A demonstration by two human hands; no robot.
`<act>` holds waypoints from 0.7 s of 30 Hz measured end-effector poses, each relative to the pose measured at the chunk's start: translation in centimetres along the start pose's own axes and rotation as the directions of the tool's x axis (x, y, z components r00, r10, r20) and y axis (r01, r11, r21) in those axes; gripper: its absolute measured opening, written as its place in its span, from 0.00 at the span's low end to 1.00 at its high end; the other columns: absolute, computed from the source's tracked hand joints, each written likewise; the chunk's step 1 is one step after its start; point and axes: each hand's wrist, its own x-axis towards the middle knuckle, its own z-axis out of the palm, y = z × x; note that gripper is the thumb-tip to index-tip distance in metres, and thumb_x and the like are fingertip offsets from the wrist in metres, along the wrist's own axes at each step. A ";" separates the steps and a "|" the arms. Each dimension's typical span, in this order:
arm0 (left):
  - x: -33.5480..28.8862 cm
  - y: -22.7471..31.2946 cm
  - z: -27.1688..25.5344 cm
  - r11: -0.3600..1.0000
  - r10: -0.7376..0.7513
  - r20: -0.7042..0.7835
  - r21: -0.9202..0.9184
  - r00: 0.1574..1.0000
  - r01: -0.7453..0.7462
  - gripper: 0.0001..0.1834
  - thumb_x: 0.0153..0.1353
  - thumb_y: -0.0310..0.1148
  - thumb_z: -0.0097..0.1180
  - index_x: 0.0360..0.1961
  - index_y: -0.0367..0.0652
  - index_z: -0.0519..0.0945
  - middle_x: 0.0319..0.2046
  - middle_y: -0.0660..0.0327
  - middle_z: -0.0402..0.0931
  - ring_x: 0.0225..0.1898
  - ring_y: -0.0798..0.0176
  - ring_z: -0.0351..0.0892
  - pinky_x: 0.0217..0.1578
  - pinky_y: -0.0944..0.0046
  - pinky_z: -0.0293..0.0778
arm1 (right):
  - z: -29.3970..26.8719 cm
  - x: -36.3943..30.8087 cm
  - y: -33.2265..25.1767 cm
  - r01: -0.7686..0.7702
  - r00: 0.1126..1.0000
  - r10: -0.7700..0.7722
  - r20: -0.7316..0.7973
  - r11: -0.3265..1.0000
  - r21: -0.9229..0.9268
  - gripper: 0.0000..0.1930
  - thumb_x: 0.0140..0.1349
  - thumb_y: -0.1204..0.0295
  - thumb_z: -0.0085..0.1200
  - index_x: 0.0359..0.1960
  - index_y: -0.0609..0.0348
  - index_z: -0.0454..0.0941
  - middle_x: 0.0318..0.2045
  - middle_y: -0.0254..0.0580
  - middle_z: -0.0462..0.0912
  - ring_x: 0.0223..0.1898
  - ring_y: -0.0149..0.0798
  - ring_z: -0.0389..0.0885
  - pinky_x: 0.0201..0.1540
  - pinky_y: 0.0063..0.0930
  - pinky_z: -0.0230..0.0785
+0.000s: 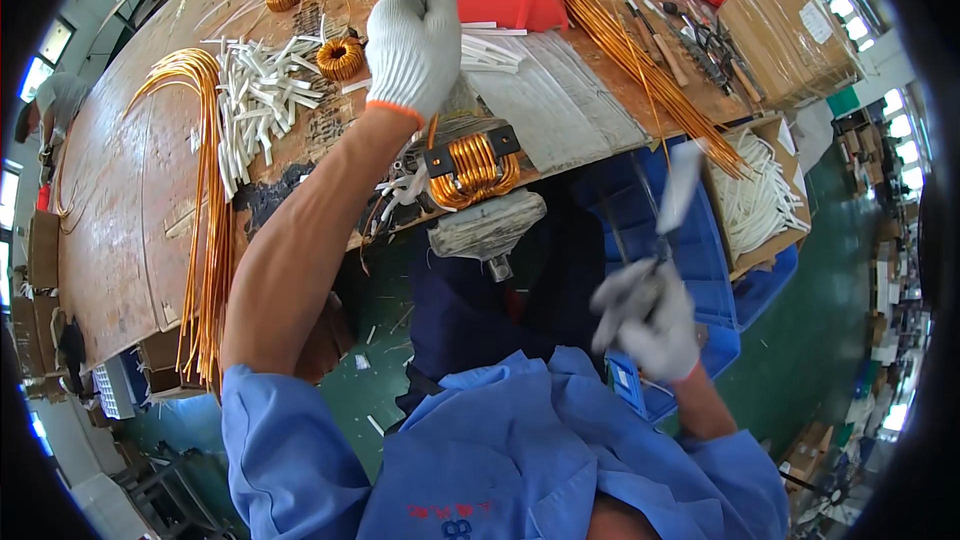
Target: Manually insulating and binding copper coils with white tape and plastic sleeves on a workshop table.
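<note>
My left hand, in a white knit glove, is closed round a copper wire. One stretch of that wire shows below the glove, and another comes out above it. Below this hand, at the table's front edge, is a copper-wound coil with black end blocks. It sits just above a plastic-wrapped vise-like holder. My right hand, also gloved and smeared by motion, grips a tool with a pale, flat, blade-like end pointing up. Blur hides the tool's exact kind.
Copper wires hang over the table's left front edge beside white sleeve pieces. A wound ring lies near them. A red bin, hand tools and another wire bundle lie beyond. Blue crates stand right.
</note>
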 end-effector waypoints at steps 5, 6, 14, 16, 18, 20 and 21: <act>2.8 -1.7 3.1 0.997 -0.027 -0.105 -0.080 0.994 0.019 0.23 0.80 0.43 0.53 0.35 0.30 0.82 0.28 0.39 0.82 0.32 0.38 0.84 0.39 0.45 0.76 | 4.6 -2.8 2.3 0.081 0.991 -0.030 0.133 0.916 -0.394 0.31 0.71 0.82 0.54 0.76 0.69 0.65 0.38 0.46 0.87 0.32 0.34 0.87 0.41 0.29 0.81; 3.0 -2.1 3.5 0.997 -0.014 -0.104 -0.075 0.995 0.007 0.23 0.80 0.42 0.53 0.35 0.30 0.82 0.28 0.38 0.82 0.32 0.37 0.84 0.39 0.45 0.76 | 5.5 -2.1 1.9 -0.042 0.994 0.070 0.088 0.958 -0.284 0.30 0.74 0.81 0.53 0.77 0.69 0.64 0.38 0.46 0.86 0.31 0.32 0.85 0.38 0.28 0.80; 3.5 -2.6 4.4 0.993 0.083 -0.048 -0.084 0.995 -0.087 0.23 0.80 0.44 0.55 0.46 0.29 0.85 0.27 0.47 0.81 0.30 0.56 0.80 0.39 0.53 0.77 | 12.3 4.3 -1.3 -0.087 0.992 0.084 -0.092 0.996 -0.022 0.16 0.84 0.73 0.48 0.68 0.66 0.67 0.40 0.47 0.86 0.29 0.25 0.82 0.28 0.24 0.79; 3.1 -2.0 4.6 0.990 0.113 -0.017 -0.077 0.993 -0.114 0.23 0.80 0.45 0.55 0.49 0.29 0.86 0.28 0.46 0.82 0.32 0.55 0.82 0.41 0.53 0.78 | 12.3 5.0 -1.8 -0.081 0.991 0.073 -0.109 0.994 -0.072 0.16 0.82 0.76 0.52 0.66 0.66 0.68 0.40 0.46 0.87 0.32 0.26 0.86 0.30 0.25 0.81; 3.3 -1.8 4.9 0.992 0.111 0.028 -0.055 0.993 -0.110 0.23 0.81 0.45 0.53 0.52 0.33 0.86 0.33 0.42 0.86 0.38 0.45 0.87 0.44 0.50 0.80 | 12.0 5.7 -2.5 -0.118 0.983 0.118 -0.143 0.993 0.008 0.17 0.77 0.78 0.59 0.62 0.64 0.69 0.41 0.46 0.87 0.36 0.28 0.88 0.33 0.27 0.83; 3.5 -2.2 5.3 0.985 0.165 0.038 -0.055 0.986 -0.162 0.21 0.82 0.45 0.50 0.52 0.36 0.85 0.38 0.39 0.88 0.45 0.32 0.89 0.47 0.44 0.81 | 11.4 6.1 -3.1 -0.077 0.987 0.056 -0.153 0.988 -0.137 0.19 0.72 0.79 0.66 0.59 0.63 0.70 0.41 0.45 0.87 0.38 0.29 0.90 0.36 0.28 0.85; 3.5 -1.9 5.6 0.990 0.139 0.074 -0.040 0.987 -0.137 0.21 0.82 0.45 0.50 0.51 0.36 0.85 0.40 0.39 0.88 0.47 0.31 0.89 0.48 0.44 0.82 | 10.8 6.1 -3.5 -0.021 0.990 -0.026 -0.142 0.947 -0.320 0.21 0.69 0.80 0.69 0.57 0.63 0.71 0.41 0.44 0.87 0.38 0.30 0.90 0.38 0.29 0.85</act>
